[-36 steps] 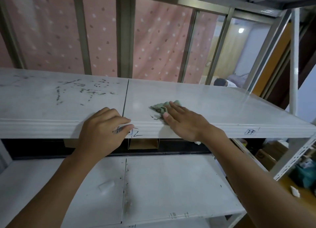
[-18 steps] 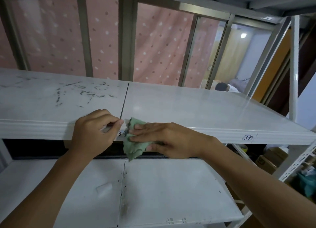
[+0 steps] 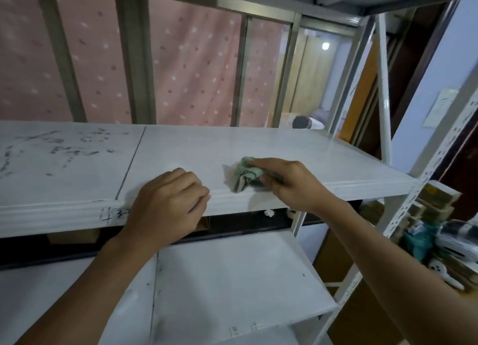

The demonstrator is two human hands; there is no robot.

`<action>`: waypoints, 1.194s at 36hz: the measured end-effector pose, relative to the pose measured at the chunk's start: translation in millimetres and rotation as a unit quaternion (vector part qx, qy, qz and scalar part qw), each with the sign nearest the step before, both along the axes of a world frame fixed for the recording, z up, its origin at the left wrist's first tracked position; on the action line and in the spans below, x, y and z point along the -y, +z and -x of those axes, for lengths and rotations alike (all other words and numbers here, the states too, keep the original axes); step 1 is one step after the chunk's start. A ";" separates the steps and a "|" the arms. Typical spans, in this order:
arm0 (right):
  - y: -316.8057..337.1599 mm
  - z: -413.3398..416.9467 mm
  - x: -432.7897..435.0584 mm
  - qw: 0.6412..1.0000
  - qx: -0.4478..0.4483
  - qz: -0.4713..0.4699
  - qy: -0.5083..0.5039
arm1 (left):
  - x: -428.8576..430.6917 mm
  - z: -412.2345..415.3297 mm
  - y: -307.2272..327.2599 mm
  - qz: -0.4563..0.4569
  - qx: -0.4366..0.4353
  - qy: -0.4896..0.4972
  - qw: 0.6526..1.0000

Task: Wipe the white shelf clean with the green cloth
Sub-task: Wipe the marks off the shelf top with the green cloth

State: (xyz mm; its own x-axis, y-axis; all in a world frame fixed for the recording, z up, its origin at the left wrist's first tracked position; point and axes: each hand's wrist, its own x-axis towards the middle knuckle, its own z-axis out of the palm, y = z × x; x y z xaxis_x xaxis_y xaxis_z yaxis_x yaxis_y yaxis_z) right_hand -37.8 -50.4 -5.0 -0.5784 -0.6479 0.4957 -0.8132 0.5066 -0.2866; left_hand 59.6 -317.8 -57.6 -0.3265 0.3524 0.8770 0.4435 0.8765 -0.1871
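The white shelf runs across the view at chest height, made of two boards with a seam between them. Dark scribbled marks cover its left board. The green cloth lies bunched near the front edge of the right board. My right hand grips the cloth, fingers and thumb curled round it. My left hand rests on the shelf's front edge just right of the seam, fingers curled over the lip.
A lower white shelf lies beneath, speckled with dirt. A perforated white upright stands at the right end. Boxes and clutter pile up beyond it. Metal bars and a pink dotted curtain back the shelf.
My right hand has carried the cloth from the front edge by the seam up and rightward onto the right board. The left hand has slid right past the seam along the front edge.
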 end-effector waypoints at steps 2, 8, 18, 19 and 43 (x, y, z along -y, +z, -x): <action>3.8 17.4 -30.1 0.997 0.013 -0.001 -0.072 | -20.1 11.5 -0.7 -0.003 0.007 -0.010 1.000; 8.7 70.7 -135.7 0.961 0.094 0.026 -0.258 | -83.1 44.7 0.4 -0.013 0.015 -0.028 0.999; 9.9 123.2 -247.2 0.923 0.079 -0.044 -0.373 | -185.6 98.2 4.0 -0.025 0.022 0.017 0.999; 9.8 126.4 -251.3 0.923 0.069 -0.057 -0.373 | -192.8 100.6 2.9 -0.027 0.019 0.022 0.999; 6.1 49.7 -24.9 0.989 0.091 -0.090 -0.077 | -112.6 21.4 -24.8 -0.050 -0.064 0.203 0.976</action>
State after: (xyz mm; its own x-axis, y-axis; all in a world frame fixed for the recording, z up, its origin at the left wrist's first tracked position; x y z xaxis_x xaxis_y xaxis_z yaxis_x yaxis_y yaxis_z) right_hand -87.5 -25.5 1.2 -0.7462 -0.6131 0.2593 -0.6655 0.6765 -0.3155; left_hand 38.1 -205.2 -82.4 -0.3064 0.1275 0.9433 0.0340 0.9918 -0.1230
